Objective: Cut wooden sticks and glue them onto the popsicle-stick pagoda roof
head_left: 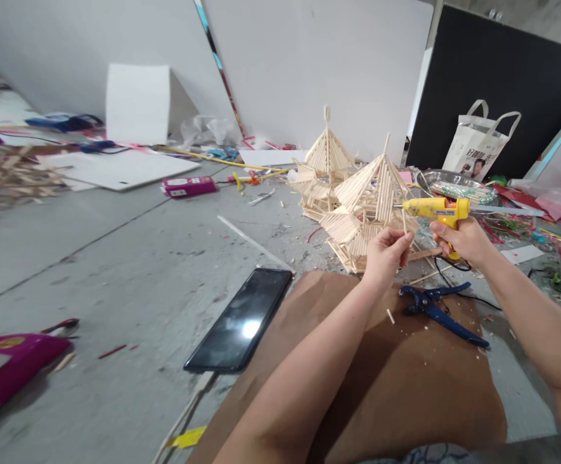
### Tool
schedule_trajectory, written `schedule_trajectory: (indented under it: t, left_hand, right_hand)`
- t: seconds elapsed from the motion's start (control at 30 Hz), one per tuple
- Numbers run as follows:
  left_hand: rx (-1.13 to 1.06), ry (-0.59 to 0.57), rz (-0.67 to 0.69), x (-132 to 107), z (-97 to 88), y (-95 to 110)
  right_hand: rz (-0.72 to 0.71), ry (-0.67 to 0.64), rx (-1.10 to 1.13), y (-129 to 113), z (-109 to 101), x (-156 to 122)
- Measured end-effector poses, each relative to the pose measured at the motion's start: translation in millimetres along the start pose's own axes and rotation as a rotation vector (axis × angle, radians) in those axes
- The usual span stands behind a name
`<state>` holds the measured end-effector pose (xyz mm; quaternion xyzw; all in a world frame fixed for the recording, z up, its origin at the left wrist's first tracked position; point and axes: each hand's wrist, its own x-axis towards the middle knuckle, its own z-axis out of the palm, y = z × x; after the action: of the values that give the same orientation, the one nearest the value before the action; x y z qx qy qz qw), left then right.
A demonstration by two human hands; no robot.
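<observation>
My right hand is wrapped round the handle of a yellow hot glue gun, whose nozzle points left at the roof of a small pagoda model built from thin wooden sticks. A clear glue stick juts out of the gun's back. Just below the nozzle, my left hand pinches a short wooden stick held nearly upright in front of the model. Behind and to the left stands a second stick pagoda. Blue cutting pliers lie on the brown paper below my hands.
A black phone with a cable lies left of the paper, near a loose glue stick. Magenta devices rest on the grey floor. At the right are a metal bowl, a paper bag and scattered scraps.
</observation>
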<state>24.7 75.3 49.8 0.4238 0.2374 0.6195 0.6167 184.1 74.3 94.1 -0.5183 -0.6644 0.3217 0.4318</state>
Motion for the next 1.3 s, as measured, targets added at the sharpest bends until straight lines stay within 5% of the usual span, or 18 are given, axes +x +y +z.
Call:
schedule_trajectory:
  t: [0.33,0.87,1.3]
  left_hand:
    - [0.012,-0.001,-0.002,0,-0.4,-1]
    - [0.026,0.005,-0.011,0,-0.1,0]
    - [0.016,0.012,-0.012,-1,0.7,0]
  right_hand:
    - [0.007,-0.057,-0.006,1,-1,-7]
    - [-0.051,0.027,-0.466,-10,-2,-12]
    - [-0.082,0.057,-0.204,-4,-1,-9]
